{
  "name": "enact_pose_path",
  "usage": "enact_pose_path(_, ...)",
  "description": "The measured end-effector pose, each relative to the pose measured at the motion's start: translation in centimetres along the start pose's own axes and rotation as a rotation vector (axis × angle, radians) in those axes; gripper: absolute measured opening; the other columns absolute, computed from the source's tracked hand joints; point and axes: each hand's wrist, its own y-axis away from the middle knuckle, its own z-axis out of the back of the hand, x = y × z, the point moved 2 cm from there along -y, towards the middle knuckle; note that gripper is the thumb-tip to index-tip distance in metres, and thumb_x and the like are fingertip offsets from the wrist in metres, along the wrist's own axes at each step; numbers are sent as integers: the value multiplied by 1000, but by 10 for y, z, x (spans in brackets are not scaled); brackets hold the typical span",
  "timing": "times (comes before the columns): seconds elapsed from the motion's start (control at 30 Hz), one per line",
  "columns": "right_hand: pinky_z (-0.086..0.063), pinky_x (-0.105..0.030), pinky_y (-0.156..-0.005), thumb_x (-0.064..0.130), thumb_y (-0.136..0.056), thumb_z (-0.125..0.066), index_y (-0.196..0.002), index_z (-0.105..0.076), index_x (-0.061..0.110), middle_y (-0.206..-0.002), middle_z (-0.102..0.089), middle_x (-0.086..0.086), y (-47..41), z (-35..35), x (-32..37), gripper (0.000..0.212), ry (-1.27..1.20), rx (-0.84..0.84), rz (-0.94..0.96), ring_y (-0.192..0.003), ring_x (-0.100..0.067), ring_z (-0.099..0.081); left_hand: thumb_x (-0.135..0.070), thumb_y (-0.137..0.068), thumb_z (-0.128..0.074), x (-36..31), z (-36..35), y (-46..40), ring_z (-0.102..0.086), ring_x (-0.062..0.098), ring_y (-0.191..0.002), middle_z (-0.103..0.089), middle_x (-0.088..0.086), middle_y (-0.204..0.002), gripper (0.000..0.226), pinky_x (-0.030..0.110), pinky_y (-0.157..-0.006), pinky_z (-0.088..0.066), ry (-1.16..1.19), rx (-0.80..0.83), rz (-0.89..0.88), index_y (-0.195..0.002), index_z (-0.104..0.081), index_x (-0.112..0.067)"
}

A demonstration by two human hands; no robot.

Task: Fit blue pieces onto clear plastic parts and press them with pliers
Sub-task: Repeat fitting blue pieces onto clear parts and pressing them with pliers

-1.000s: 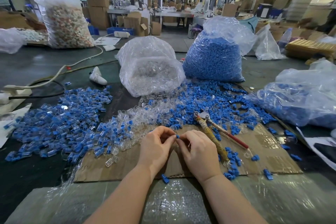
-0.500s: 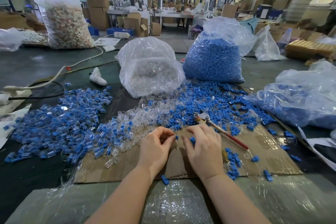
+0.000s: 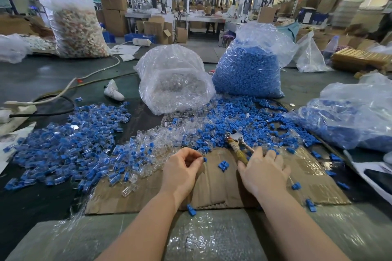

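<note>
Cardboard sheet (image 3: 214,184): lies on the dark surface (image 3: 31,201) under both my hands.
Left grip (image 3: 182,167): fingers curled, pinching a small blue piece (image 3: 205,159).
Right grip (image 3: 264,170): fingers spread flat over the pliers (image 3: 237,144) handles, not clenched.
Around: loose blue pieces (image 3: 224,165) between my hands; clear-parts bag (image 3: 174,82) and blue-pieces bag (image 3: 248,70) behind.

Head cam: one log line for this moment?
left hand: pinches blue piece | right hand: on pliers, fingers spread | pliers: lying on cardboard | press: not yet done
</note>
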Motion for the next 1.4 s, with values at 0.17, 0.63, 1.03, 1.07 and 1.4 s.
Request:
enact_pose_path(0.17, -37, -40, -94, 49, -93, -39, -112, -46, 12, -127, -45, -14, 5, 16, 7, 42, 4, -33, 71, -118, -29, -40, -14, -86, -64, -1, 2, -3, -63, 10, -82, -66, -3, -85, 6, 18, -74, -50, 62, -15, 46, -88, -64, -19)
enact_pose_path(0.63, -43, -37, -68, 26, -93, -44, -76, -51, 15, -74, -59, -8, 28, 44, 29, 21, -760, 548, 299, -69, -22, -51, -6, -86, -63, -4, 16, -22, -54, 9, -42, -62, 3, -56, 4, 22, -37, -44, 543, -63, 361, -83, -63, -8)
enact_pose_path(1.03, -50, -38, -69, 2, -82, -47, -104, -51, 1, -88, -55, -13, 32, 43, 28, 23, -823, 722, 272, -81, -24, -59, 0, -86, -61, -8, 23, -28, -58, 10, -43, -62, 10, -62, 8, 18, -45, -51, 556, -137, 393, -79, -62, -3)
enact_pose_path(1.07, -50, -38, -70, 2, -82, -46, -105, -51, 1, -88, -54, -12, 32, 44, 28, 23, -820, 729, 281, -82, -23, -59, 0, -86, -62, -8, 23, -29, -59, 10, -44, -62, 10, -63, 7, 19, -46, -51, 549, -136, 399, -80, -62, -3)
enact_pose_path(1.4, -39, -36, -71, 0, -80, -44, -88, -48, 8, -87, -49, -12, 33, 48, 28, 12, -806, 743, 329, -80, -22, -50, 0, -85, -62, -8, 26, -30, -61, 11, -46, -63, 9, -62, 8, 20, -47, -52, 469, -140, 390, -79, -63, -3)
